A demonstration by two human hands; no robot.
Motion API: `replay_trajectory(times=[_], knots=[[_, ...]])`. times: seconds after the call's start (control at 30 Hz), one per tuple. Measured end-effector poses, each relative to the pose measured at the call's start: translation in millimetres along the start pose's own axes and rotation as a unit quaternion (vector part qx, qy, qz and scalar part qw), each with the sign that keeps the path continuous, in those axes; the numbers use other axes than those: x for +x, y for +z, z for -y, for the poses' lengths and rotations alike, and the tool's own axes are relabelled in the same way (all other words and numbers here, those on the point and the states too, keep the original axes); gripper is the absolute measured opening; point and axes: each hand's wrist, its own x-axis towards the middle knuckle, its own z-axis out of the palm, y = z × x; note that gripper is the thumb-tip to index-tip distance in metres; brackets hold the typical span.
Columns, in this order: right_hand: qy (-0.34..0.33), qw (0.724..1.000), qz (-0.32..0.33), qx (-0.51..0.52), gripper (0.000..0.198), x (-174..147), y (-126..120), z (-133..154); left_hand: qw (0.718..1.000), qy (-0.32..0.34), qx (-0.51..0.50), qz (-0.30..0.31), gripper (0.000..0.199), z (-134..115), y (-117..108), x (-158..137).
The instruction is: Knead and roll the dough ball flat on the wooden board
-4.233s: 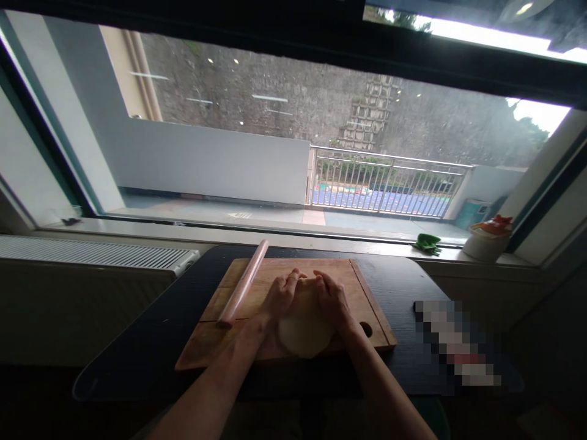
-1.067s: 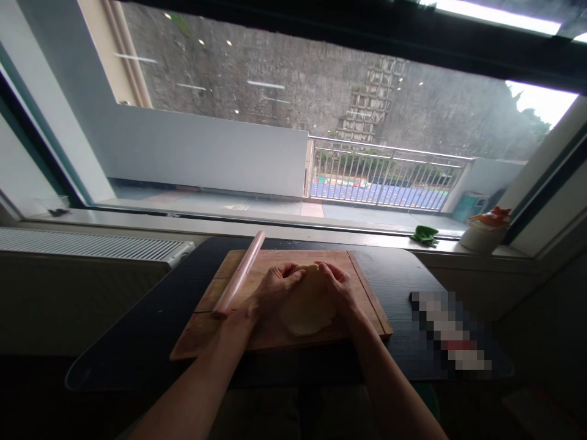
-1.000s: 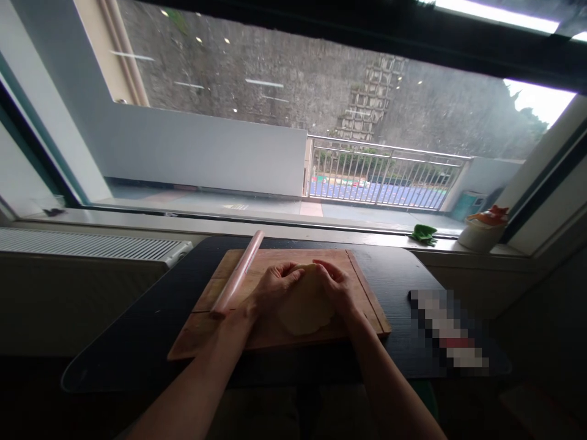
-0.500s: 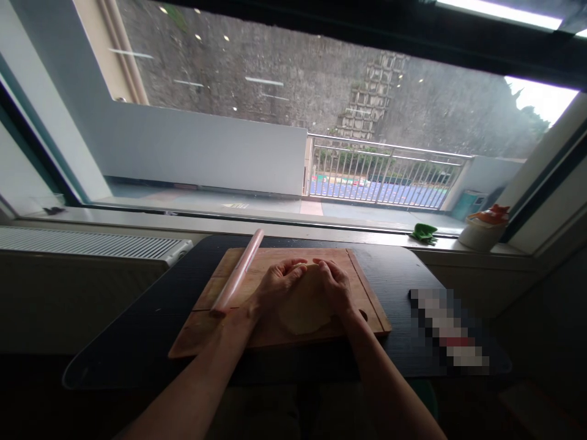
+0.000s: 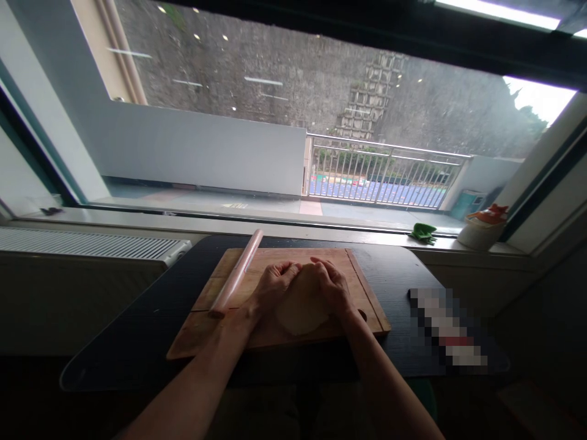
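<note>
A flat, pale sheet of dough point(image 5: 302, 308) lies on a wooden cutting board point(image 5: 266, 260). At its far left edge, my left hand point(image 5: 274, 282) has its fingers curled and closed on the dough. My right hand point(image 5: 333, 282) grips the far right edge in the same way, fingers bent over it. The two hands are close together with a narrow gap between the fingertips. To the left of my left hand a rolling pin point(image 5: 237, 274) rests diagonally across the board. My fingertips are partly hidden behind the hands.
The board sits on a dark table point(image 5: 151, 318). A pixelated object point(image 5: 447, 327) lies at the table's right. A green item point(image 5: 422, 232) and a white pot with an orange top point(image 5: 483, 227) stand on the windowsill. At the left is a radiator point(image 5: 92, 244).
My hands have drawn slightly apart at the dough's far edge, the left one shifting a little left. The rolling pin and board stay in place.
</note>
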Motion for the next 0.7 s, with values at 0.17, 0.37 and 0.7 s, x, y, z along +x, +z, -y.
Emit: replay_trajectory(times=[0.17, 0.37, 0.7], knots=[[0.052, 0.998, -0.003, 0.025, 0.030, -0.4, 3.2, -10.0, 0.998, 0.045, 0.000, 0.050, 0.027, 1.4, -8.1, 4.2], [0.032, 0.999, 0.004, 0.041, 0.029, -5.5, 4.7, -6.5, 0.985, 0.017, -0.018, 0.172, 0.024, -0.4, -7.0, 2.7], [0.016, 0.998, 0.024, 0.064, 0.022, -4.6, 9.6, -7.6, 0.984, -0.001, -0.041, 0.171, 0.020, -5.0, -3.4, -3.5]])
